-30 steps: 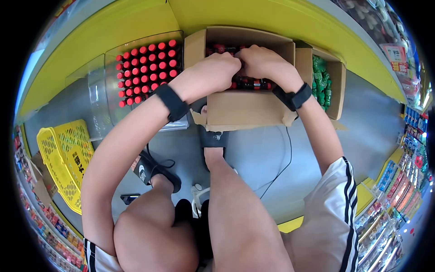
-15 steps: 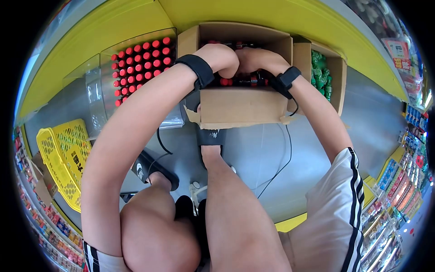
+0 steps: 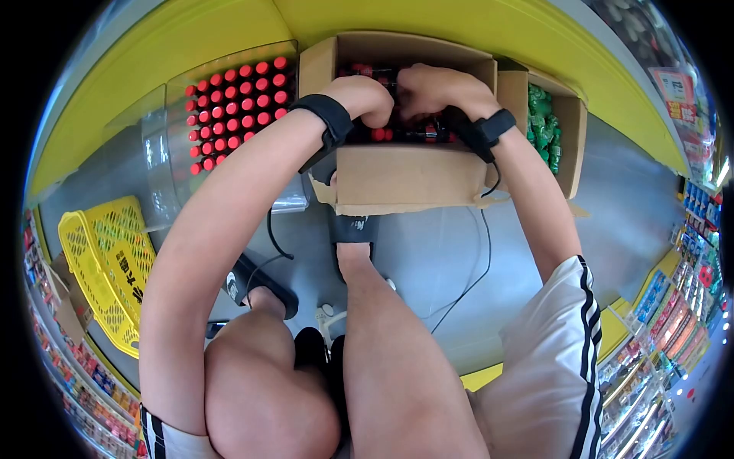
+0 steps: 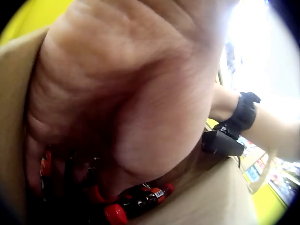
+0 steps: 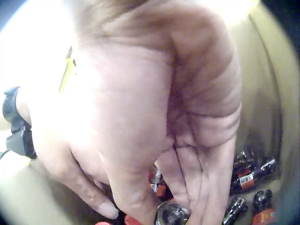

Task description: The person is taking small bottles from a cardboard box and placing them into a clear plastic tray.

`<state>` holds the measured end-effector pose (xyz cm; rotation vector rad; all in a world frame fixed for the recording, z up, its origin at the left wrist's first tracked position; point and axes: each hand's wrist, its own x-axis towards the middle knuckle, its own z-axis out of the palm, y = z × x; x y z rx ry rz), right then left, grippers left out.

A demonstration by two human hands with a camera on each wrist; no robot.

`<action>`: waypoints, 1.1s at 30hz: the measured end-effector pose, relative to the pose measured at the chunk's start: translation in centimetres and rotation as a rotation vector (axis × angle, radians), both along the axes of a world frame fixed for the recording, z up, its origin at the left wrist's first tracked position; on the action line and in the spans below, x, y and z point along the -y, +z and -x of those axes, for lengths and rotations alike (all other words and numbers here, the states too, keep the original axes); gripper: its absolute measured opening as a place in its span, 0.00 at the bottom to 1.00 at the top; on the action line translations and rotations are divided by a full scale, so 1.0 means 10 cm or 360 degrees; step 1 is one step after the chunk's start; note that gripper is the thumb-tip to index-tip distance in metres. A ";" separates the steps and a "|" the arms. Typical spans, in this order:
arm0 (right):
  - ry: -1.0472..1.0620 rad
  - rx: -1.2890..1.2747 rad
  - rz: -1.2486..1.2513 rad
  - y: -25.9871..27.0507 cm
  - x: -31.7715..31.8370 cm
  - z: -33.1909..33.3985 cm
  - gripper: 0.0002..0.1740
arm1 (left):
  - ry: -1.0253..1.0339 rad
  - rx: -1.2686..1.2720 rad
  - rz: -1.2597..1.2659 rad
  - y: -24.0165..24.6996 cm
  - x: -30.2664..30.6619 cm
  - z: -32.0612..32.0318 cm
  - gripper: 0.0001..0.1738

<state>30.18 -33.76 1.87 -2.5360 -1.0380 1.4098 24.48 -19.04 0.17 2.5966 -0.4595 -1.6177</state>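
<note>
Both hands reach into an open cardboard box (image 3: 413, 177) of small dark bottles (image 3: 428, 133) with red caps and red labels. My left hand (image 3: 368, 98) is on the box's left side, its fingers pointing down among the bottles; I cannot tell whether they grip one. Its thumb is close to a red cap (image 4: 115, 213). Beside it, my right hand (image 3: 442, 90) holds a bottle (image 5: 172, 213) between thumb and fingers, with the clear rounded base showing. More bottles (image 5: 255, 176) lie on their sides deeper in the box.
A clear plastic bin (image 3: 174, 153) on the left holds rows of upright red-capped bottles (image 3: 246, 89). Right of the box, another carton (image 3: 572, 145) contains green bottles (image 3: 541, 131). A yellow basket (image 3: 107, 264) sits at left. A black cable (image 3: 487, 264) trails over the floor.
My hands came together over the box, then moved slightly apart inside it. The left wrist has shifted toward the box and up. The bin and the cartons stay in place.
</note>
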 end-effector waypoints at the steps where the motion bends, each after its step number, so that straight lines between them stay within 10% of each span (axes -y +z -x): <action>1: 0.0021 0.0094 -0.0042 0.02 0.04 -0.02 0.21 | -0.0008 0.0022 0.0045 -0.06 0.00 -0.02 0.32; 33: -0.0248 0.0156 -0.0491 0.67 0.34 0.35 0.18 | 0.0843 0.1120 0.1230 0.50 -0.31 0.99 0.13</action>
